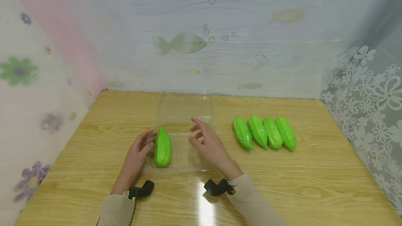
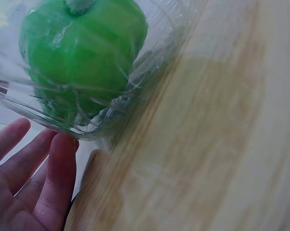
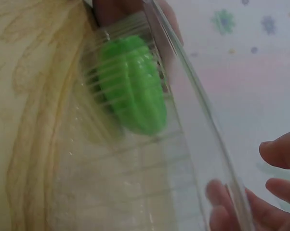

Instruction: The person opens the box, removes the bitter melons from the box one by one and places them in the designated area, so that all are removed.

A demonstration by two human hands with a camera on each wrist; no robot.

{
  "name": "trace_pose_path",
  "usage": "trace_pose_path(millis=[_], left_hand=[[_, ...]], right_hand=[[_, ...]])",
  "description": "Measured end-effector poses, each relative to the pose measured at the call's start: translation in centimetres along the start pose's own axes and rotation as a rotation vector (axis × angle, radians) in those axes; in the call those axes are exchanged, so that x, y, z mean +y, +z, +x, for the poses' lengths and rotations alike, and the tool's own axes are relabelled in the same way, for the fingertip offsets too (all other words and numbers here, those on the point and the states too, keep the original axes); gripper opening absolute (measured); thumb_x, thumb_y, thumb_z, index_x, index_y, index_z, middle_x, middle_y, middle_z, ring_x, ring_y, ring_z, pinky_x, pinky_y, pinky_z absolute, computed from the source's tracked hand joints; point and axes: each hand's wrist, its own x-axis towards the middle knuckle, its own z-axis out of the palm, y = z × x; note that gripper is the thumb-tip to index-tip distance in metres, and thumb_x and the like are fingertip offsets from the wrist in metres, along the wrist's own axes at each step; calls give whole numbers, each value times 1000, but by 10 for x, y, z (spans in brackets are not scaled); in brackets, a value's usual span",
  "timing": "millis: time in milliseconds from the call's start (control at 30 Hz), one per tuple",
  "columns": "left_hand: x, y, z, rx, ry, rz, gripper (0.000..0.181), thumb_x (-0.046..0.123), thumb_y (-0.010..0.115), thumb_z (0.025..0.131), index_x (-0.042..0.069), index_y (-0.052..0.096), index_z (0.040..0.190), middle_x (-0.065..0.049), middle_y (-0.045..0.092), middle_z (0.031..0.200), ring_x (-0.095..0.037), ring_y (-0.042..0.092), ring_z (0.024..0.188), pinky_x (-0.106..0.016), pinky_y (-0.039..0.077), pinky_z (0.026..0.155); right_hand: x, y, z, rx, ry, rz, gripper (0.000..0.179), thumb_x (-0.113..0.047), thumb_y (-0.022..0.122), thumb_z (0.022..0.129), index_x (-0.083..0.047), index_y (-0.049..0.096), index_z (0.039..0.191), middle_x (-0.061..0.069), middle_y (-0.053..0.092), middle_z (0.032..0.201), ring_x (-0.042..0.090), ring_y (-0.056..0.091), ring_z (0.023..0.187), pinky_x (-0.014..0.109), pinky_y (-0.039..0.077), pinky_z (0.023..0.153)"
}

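A clear plastic clamshell box (image 1: 188, 156) lies with its lid (image 1: 185, 106) raised at the back. In its left part sits one bright green, ridged, elongated vegetable (image 1: 162, 148), its tapered tip pointing away; the left wrist view shows the stem end of this green vegetable (image 2: 85, 53) through the plastic. My left hand (image 1: 138, 152) is at the box's left wall, fingers loosely bent, fingertips at the plastic. Over the right part of the box is my right hand (image 1: 207, 144), its fingers relaxed, apart and holding nothing. In the right wrist view the box wall (image 3: 203, 110) stands beside those fingers.
Several similar green vegetables (image 1: 263, 132) lie side by side on the wooden table (image 1: 314, 184), right of the box. A patterned curtain (image 1: 157, 20) borders the table's back edge. Each wrist wears a black camera; the right wrist camera (image 1: 216, 187) is above the table's front.
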Motion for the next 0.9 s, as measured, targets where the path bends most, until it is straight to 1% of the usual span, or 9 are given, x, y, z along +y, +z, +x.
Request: trace_pose_path(millis=[133, 200, 267, 400, 433, 600, 800, 900], left_hand=[[16, 2, -3, -3, -3, -12, 44, 17, 44, 95, 10, 32, 136, -11, 38, 136, -28, 38, 121, -44, 39, 89], [20, 4, -4, -4, -7, -19, 44, 16, 44, 95, 8, 32, 136, -13, 38, 136, -29, 38, 121, -46, 38, 90], [15, 5, -3, -5, -4, -20, 44, 18, 45, 95, 9, 33, 136, -11, 38, 135, -27, 38, 120, -44, 39, 90], [-1, 3, 2, -4, -4, -12, 45, 24, 46, 94, 15, 33, 137, -6, 38, 136, -22, 39, 121, -41, 40, 90], [-3, 3, 2, -3, -1, -10, 45, 24, 46, 94, 16, 33, 137, -6, 38, 136, -22, 38, 121, -41, 40, 90], [-5, 2, 1, 13, -2, 7, 44, 25, 46, 94, 19, 33, 136, -4, 39, 136, -23, 39, 121, -42, 37, 92], [-6, 1, 0, 18, -3, 33, 44, 28, 45, 94, 20, 34, 136, -3, 39, 135, -22, 39, 121, -41, 37, 92], [-5, 1, 1, 22, -7, 28, 44, 29, 46, 94, 21, 35, 135, -2, 40, 135, -21, 39, 121, -41, 37, 92]], right_hand=[[-3, 6, -1, -14, -6, 5, 51, -25, 53, 89, -21, 34, 136, 0, 53, 114, 7, 54, 88, 26, 47, 66], [-3, 10, -2, -26, -7, 2, 50, -24, 54, 89, -19, 35, 135, 1, 53, 115, 8, 54, 90, 27, 47, 68], [-4, 13, -3, -35, -14, -4, 49, -23, 54, 89, -17, 37, 134, 2, 53, 115, 9, 54, 91, 27, 47, 71], [-3, 21, -4, -50, -44, -31, 47, -22, 54, 89, -14, 39, 133, 1, 53, 115, 9, 55, 92, 25, 46, 72], [-3, 22, -4, -52, -48, -37, 46, -23, 54, 89, -14, 40, 133, 1, 53, 115, 8, 55, 92, 25, 46, 72], [-6, 30, -2, -70, -48, -29, 45, -24, 52, 90, -17, 40, 132, 0, 53, 116, 8, 54, 92, 25, 46, 73], [-12, 37, 0, -92, -27, -26, 43, -26, 51, 90, -22, 40, 132, -1, 52, 117, 8, 55, 94, 25, 46, 74], [-15, 40, 2, -100, -29, -27, 43, -27, 51, 90, -20, 41, 132, -1, 52, 117, 8, 55, 93, 25, 46, 74]])
